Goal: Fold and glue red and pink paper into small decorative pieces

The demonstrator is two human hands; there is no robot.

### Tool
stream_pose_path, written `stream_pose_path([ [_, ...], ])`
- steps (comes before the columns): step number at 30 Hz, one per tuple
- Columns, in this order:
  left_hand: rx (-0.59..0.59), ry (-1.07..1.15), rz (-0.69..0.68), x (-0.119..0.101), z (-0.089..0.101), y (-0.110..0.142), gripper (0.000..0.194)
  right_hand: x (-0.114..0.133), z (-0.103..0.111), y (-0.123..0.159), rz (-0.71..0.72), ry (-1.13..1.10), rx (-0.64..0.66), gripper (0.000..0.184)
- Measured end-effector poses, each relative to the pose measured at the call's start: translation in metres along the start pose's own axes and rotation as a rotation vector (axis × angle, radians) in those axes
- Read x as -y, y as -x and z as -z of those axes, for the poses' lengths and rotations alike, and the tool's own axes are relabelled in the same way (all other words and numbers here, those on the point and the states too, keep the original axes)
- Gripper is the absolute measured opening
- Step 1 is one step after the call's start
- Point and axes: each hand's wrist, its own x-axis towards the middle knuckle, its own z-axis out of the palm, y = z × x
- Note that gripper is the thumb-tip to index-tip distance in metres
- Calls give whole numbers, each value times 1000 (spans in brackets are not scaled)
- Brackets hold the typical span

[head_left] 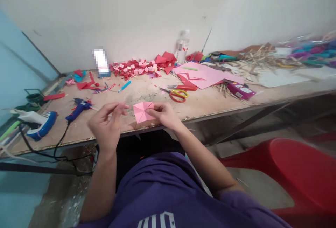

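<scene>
My right hand (164, 114) pinches the right edge of a small pink folded paper square (143, 111), held just above the front edge of the worktable (204, 107). Creases run across the paper from its centre. A little to the left of the paper is my left hand (107, 124), raised, with its fingertips pressed together in a pinch; I cannot make out anything between them. A short gap separates the left hand from the paper.
Red-and-yellow scissors (179, 94) lie just behind the paper. A blue glue gun (78, 108) with a black cord and a tape dispenser (42, 124) sit at left. Small red and pink folded pieces (136, 67), pink sheets (204, 75), a bottle (182, 50) and wooden sticks (252, 61) fill the back. A red chair (294, 172) stands right.
</scene>
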Motion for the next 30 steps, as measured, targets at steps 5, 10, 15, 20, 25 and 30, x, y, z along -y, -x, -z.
stream_pose_path([
  [5,205,-9,114,30,-18,-12,45,-1,0,0,-21,-13,-21,28],
  [10,301,-12,187,42,-14,-10,50,-3,1,1,-51,-44,-52,32],
  [15,378,124,219,46,-18,-15,42,-1,0,1,-50,-59,-77,33],
  [20,661,99,229,42,-21,-16,36,3,1,0,-24,-9,-17,33],
  [25,625,208,309,42,-21,-17,32,8,1,1,-47,-86,110,36],
  [30,650,194,331,43,-20,-15,31,4,0,-1,-109,-135,113,38],
])
